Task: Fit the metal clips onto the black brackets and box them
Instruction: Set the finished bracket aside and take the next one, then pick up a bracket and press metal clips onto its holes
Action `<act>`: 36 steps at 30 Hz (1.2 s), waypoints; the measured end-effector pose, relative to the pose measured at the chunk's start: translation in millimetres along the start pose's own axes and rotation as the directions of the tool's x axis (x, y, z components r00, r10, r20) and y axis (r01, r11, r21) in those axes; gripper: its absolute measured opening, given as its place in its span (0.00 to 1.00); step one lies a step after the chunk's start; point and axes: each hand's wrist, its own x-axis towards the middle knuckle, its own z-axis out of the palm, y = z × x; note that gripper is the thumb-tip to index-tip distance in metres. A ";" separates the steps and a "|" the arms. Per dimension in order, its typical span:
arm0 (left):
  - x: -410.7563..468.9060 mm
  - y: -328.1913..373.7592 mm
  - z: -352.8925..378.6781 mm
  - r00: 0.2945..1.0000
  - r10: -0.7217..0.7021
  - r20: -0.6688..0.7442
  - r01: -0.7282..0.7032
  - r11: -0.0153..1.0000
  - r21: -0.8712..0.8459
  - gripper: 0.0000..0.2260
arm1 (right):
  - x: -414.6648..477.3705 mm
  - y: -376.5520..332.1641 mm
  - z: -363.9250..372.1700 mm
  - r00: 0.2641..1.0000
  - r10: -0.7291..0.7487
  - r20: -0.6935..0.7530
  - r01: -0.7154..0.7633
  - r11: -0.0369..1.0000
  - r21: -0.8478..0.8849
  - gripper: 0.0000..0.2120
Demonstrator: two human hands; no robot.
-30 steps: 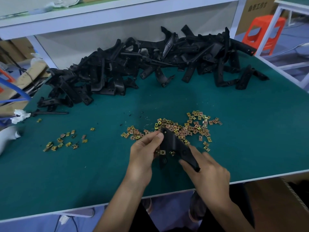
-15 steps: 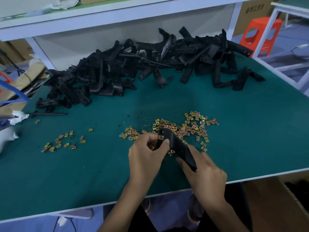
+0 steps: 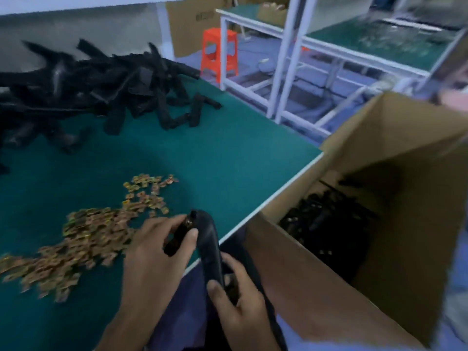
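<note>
The box (image 3: 329, 295) stands open, with black brackets (image 3: 329, 219) already lying at its bottom. The bracket (image 3: 210, 247) being worked on is just left of the box, over the edge of the worktop (image 3: 228, 148). The left grip (image 3: 157, 252) is curled round its top end. The right grip (image 3: 240, 300) is curled round its low end, on the side nearer the box.

I think the step now is to put this bracket into the box. First check that the clip sits tight, because the picture is too blurry to tell if it is on. Then let the left grip go. Lift the bracket with the right grip over the near wall of the box and lay it down softly. Do not throw it, or the clip may pop off.

The green worktop lies left of the box. More tables (image 3: 367, 46) stand behind the box. A big pile (image 3: 101, 84) of brackets sits far left of the box, at the back. An orange stool (image 3: 219, 51) is behind the box and to its left. The clips (image 3: 88, 236) are spread out left of the box, close to the left grip.

The near wall of the box stands between the bracket and the inside. A tall flap (image 3: 405, 127) sticks up at the back of the box, and the long bracket could catch on it.
</note>
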 end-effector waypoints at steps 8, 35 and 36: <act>-8.0 30.4 28.7 0.968 0.172 0.182 -0.147 0.979 -0.143 0.15 | -2.3 19.2 -105.3 0.845 0.402 -0.352 -0.169 0.826 0.539 0.17; 148.0 -223.2 -172.4 0.776 -0.374 -0.507 0.521 0.835 0.181 0.24 | 105.9 -35.9 92.1 0.785 -0.601 0.147 0.593 0.662 -0.459 0.03; 158.9 -230.3 -178.8 0.731 -0.415 -0.542 0.568 0.810 0.146 0.29 | 107.1 -35.5 93.7 0.767 -0.626 0.142 0.610 0.643 -0.462 0.04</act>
